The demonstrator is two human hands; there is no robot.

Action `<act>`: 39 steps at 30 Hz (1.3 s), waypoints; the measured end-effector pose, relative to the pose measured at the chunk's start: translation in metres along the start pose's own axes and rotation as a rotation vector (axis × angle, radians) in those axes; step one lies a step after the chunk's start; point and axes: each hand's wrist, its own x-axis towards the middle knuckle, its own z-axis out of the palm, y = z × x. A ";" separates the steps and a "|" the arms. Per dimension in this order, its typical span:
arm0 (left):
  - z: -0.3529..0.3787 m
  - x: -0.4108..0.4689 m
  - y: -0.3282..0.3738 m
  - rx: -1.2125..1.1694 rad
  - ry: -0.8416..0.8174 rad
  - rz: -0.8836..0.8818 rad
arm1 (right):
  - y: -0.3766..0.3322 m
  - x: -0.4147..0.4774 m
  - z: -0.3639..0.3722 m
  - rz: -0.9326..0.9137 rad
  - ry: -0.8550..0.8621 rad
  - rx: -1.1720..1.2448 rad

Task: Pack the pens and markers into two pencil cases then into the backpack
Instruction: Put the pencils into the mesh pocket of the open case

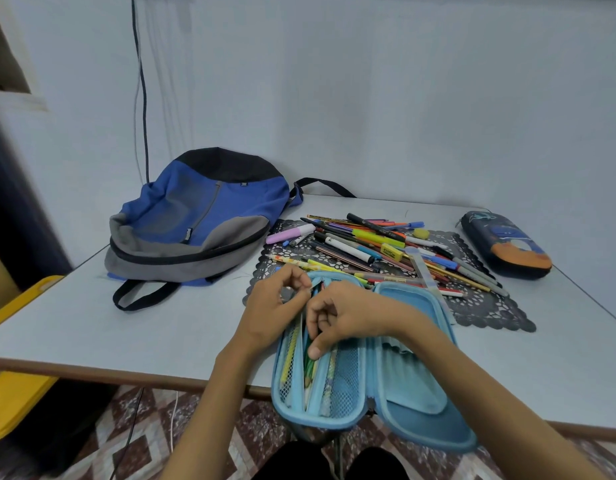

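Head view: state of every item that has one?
light blue pencil case, open, partly filled
dark pencil case, zipped shut
backpack, lying flat, looks closed
loose pens and markers, piled on mat, unpacked
left hand, pinches packed pens
right hand, grips packed pens

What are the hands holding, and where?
The right hand pinches green pens mid-length, inside the blue pencil case; for the left hand, cannot tell.

I read "PUMA" on the backpack (195,216); right of it, a yellow highlighter's (392,251) print looked possibly branded, too blurred.
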 end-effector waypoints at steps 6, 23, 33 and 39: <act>-0.001 0.000 -0.002 0.010 -0.005 0.012 | 0.005 0.000 0.004 -0.026 0.092 -0.029; 0.002 0.002 -0.007 0.165 -0.136 0.098 | 0.007 -0.015 -0.016 -0.175 0.050 -0.057; 0.002 0.003 -0.011 0.189 -0.142 0.094 | 0.012 -0.013 -0.012 -0.233 0.100 0.006; 0.003 0.003 -0.008 0.195 -0.098 0.131 | 0.015 -0.011 -0.015 -0.225 0.096 0.027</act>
